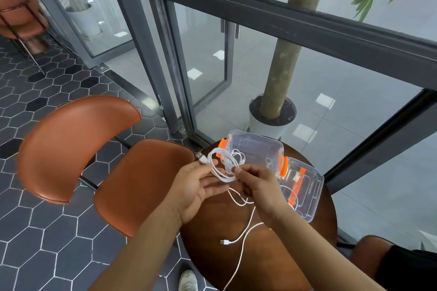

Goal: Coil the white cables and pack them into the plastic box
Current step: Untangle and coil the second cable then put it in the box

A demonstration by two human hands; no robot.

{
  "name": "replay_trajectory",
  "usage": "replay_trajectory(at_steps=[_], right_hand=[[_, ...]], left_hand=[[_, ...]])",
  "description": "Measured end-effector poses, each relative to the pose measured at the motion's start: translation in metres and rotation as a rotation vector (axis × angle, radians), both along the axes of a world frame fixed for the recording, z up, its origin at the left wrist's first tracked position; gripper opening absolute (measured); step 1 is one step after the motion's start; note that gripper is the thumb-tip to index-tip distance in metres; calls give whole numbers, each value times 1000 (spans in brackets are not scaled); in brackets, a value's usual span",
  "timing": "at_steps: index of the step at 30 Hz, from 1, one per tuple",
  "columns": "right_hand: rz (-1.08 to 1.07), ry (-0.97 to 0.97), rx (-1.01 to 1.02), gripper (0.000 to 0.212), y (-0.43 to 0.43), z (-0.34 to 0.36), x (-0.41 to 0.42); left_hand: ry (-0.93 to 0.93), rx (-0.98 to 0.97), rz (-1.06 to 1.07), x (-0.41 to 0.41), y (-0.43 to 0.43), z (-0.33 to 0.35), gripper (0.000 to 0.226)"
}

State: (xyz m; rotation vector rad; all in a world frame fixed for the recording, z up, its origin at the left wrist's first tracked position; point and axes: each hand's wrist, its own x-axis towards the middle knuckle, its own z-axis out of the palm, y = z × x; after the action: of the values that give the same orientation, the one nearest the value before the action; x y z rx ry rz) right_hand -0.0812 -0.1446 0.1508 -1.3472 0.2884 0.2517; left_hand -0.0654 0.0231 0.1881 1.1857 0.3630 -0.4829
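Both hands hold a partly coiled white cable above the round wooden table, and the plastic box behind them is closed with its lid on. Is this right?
Not quite. The head view shows the plastic box open; its lid lies on the round wooden table beside it. The rest holds: the left hand and right hand hold the partly coiled white cable above that table.

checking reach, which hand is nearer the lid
Right. The right hand sits just beside the lid; the left hand is farther off, across the coil.
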Motion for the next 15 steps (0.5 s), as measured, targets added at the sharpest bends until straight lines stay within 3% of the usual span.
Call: replay_trajectory(at_steps=[3, 9, 15], right_hand=[[3, -27, -49, 19, -1, 5, -1], [77, -82, -215, 13, -6, 10, -2], [65, 83, 153, 16, -22, 8, -9]], left_hand=[[-7, -43, 42, -6, -5, 2, 19], [-20, 87, 111, -3, -7, -6, 16], [10, 65, 194, 0, 3, -10, 14]])
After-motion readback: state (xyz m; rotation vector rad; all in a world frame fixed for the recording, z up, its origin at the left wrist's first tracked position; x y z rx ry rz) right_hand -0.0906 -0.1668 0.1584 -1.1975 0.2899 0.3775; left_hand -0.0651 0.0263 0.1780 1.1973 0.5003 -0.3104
